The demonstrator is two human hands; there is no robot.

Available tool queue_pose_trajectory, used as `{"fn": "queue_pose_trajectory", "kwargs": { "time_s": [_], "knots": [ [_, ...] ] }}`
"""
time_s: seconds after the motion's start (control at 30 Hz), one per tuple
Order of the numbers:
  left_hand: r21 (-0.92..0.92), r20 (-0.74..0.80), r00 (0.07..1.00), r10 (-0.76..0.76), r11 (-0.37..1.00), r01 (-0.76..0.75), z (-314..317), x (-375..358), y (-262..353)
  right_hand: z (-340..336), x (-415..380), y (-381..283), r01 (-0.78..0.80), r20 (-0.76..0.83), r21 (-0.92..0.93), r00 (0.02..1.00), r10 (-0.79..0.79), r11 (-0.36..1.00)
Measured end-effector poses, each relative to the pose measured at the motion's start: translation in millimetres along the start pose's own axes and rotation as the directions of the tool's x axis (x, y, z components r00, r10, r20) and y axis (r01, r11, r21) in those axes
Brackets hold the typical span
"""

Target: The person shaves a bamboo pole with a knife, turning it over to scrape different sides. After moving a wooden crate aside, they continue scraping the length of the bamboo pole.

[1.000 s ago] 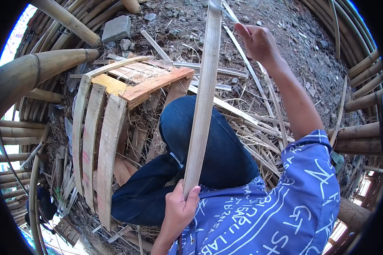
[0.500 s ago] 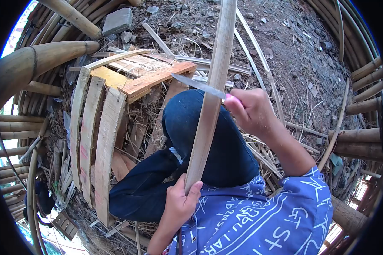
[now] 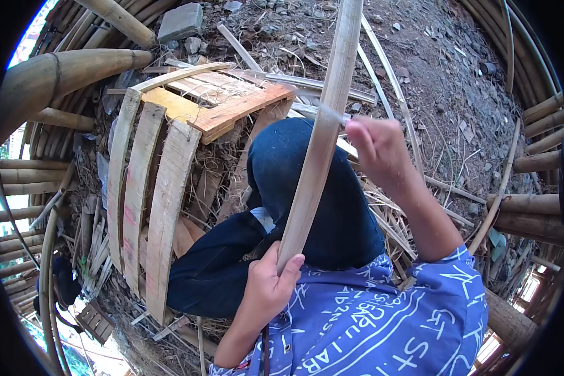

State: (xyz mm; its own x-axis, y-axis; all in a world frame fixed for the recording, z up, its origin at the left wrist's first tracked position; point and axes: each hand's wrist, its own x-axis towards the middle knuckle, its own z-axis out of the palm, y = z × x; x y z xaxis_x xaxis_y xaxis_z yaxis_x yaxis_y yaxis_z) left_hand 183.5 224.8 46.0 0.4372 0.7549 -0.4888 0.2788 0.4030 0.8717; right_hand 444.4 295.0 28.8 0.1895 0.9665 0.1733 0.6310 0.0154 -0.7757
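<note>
On littered dirt ground [image 3: 445,75], each hand grips: left hand [image 3: 266,291] bamboo strip [image 3: 323,131], right hand [image 3: 379,147] knife [image 3: 332,113].

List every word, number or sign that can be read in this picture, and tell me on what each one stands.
"LAB": white letters on the blue shirt, seen upside down near the chest.
The other white letters and signs on the shirt: warped by the lens and cut by folds, not readable with certainty.
Pink marks on a wooden slat: smudges, not readable.
The bamboo strip bears no text.
</note>
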Motion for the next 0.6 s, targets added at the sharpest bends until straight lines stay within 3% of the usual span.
{"fn": "queue_pose_trajectory", "kwargs": {
  "time_s": [0.1,0.13,0.17,0.3,0.5,0.6],
  "knots": [
    [-0.056,0.042,0.996,-0.072,0.996,0.075,1.4,2.3,10.3,2.9,-0.5,-3.1,-0.020,-0.104,0.020,0.994,0.022,1.000],
    [-0.063,0.040,0.997,-0.064,0.996,0.066,0.7,3.2,9.3,5.3,-8.0,-8.5,-0.036,-0.031,0.007,0.999,0.036,0.999],
    [-0.070,0.037,0.997,-0.062,0.996,0.064,-0.1,3.2,8.9,13.5,-15.9,-7.2,0.057,-0.037,-0.009,0.998,-0.057,0.998],
    [-0.114,0.046,0.997,-0.067,0.991,0.072,1.4,7.3,15.8,15.4,-20.6,-12.7,0.061,-0.051,0.005,0.997,-0.061,0.998],
    [-0.156,0.045,0.999,0.010,0.988,-0.003,-5.6,16.5,35.6,2.7,-4.9,-29.1,0.122,-0.194,-0.067,0.972,-0.132,0.990],
    [-0.080,0.043,0.997,0.065,0.995,-0.062,-4.9,21.9,37.9,-8.6,-1.3,-34.0,0.047,-0.181,-0.047,0.982,-0.055,0.998]
  ]
}}
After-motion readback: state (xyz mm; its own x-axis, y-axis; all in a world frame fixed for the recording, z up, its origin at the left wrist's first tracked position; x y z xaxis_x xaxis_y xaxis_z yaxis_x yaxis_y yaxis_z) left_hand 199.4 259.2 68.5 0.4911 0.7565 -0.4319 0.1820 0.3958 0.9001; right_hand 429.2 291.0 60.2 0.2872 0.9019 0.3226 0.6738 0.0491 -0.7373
